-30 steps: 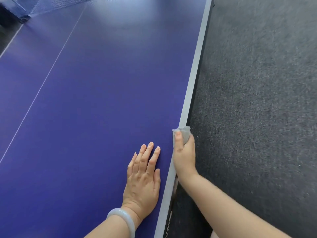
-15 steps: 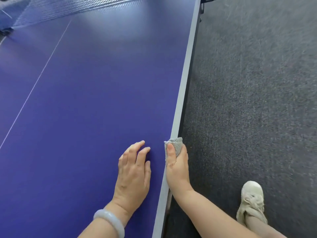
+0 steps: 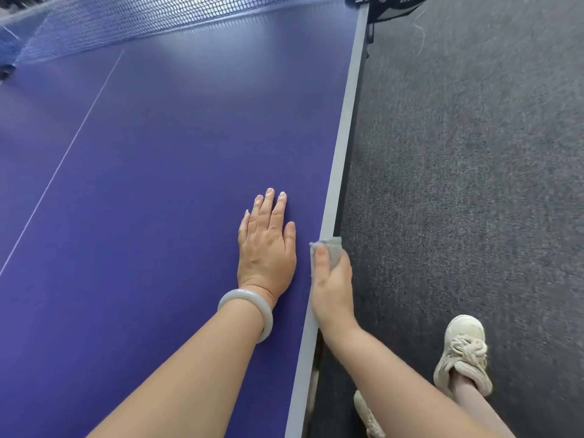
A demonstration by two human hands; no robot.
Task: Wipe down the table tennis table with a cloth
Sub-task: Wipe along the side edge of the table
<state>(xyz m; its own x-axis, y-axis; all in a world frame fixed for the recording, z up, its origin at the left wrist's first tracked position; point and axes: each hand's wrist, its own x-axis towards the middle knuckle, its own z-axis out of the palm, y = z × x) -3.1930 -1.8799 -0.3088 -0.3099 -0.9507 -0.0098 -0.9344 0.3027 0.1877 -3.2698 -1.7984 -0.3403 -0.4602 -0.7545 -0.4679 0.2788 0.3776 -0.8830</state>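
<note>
My right hand (image 3: 332, 287) grips the grey cloth (image 3: 331, 247) against the edge of the counter (image 3: 344, 137), just beside my left hand (image 3: 268, 251), whose straight fingers (image 3: 271, 213) lie flat, with the net (image 3: 126, 22) far ahead.

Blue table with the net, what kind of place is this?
Likely an indoor games or sports room: a blue table tennis table with a net stands on dark grey carpet, and the right hand holds a cloth on its edge.

Dark grey carpet (image 3: 474, 153), pale laced shoe (image 3: 463, 352), pale bangle (image 3: 245, 295)
</note>
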